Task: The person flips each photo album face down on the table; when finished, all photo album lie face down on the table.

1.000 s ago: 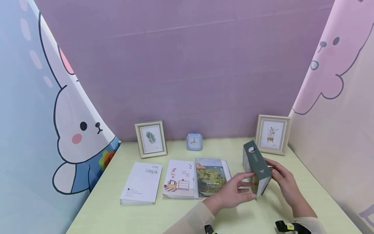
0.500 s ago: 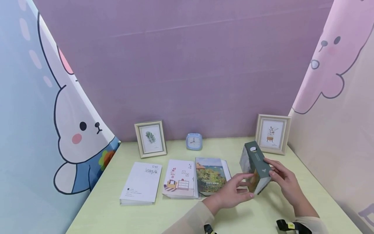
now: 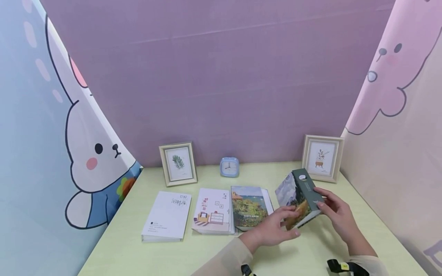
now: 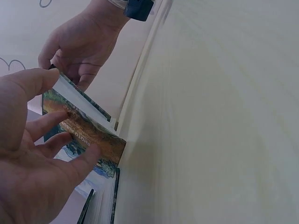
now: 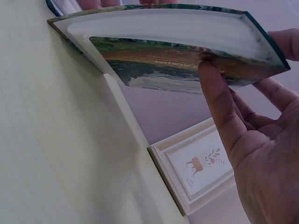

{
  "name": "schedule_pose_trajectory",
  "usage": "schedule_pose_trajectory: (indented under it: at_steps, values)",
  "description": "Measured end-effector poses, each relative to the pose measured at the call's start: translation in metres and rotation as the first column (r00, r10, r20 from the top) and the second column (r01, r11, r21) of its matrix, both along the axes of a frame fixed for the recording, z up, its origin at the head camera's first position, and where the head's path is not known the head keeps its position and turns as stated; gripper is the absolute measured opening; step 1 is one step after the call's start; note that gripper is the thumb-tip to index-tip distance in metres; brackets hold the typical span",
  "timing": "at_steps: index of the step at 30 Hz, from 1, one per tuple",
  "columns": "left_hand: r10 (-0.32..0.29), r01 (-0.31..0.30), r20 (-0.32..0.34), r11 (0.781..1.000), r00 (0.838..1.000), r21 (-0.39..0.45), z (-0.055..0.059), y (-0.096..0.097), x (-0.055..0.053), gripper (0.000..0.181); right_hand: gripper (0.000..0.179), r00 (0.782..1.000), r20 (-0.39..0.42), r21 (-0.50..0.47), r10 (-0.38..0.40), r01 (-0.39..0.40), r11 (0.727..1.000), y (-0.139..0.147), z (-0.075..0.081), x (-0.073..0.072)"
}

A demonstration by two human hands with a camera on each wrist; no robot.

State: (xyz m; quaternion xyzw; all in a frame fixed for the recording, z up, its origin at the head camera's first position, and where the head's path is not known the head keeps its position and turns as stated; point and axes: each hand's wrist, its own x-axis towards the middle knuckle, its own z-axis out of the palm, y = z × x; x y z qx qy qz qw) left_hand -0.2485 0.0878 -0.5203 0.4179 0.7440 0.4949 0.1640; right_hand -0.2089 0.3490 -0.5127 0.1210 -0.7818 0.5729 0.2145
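Note:
A photo album [image 3: 288, 188] with a painted landscape cover and dark green spine is tilted at the table's right side, its spine facing up. My right hand [image 3: 340, 214] pinches it at the spine, thumb on the spine and fingers behind the back cover. My left hand [image 3: 271, 228] touches the front cover with spread, nearly straight fingers, as the left wrist view shows; its thumb is by the album's corner. Pages show white along the lower edge of the album [image 5: 173, 30] in the right wrist view. Whether it touches the tabletop I cannot tell.
Left of my hands lie a landscape album [image 3: 250, 207], an album with a furniture drawing [image 3: 211, 211] and a white album [image 3: 166, 216]. Behind stand a leaf picture frame [image 3: 178, 164], a blue alarm clock [image 3: 229, 167] and a potted-plant picture frame [image 3: 322, 158].
The album has turned in my right hand, so its front cover swings left and shows more. Both hands have stayed nearly in place; the things around are unmoved.

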Motion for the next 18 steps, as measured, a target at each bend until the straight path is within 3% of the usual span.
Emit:
schedule_pose_trajectory:
  at_steps: [8,18]
  values:
    - [0.011,-0.015,-0.046,0.996,0.999,-0.091,0.0005,0.0000,0.0010,0.058,0.043,0.997,0.023,0.057,-0.070,0.068,0.996,-0.0013,0.0013,0.0018]
    - [0.013,-0.019,-0.055,0.993,0.998,-0.118,-0.0035,0.0018,0.0005,0.059,0.037,0.990,0.062,0.097,-0.125,0.119,0.988,0.0016,0.0000,0.0014]
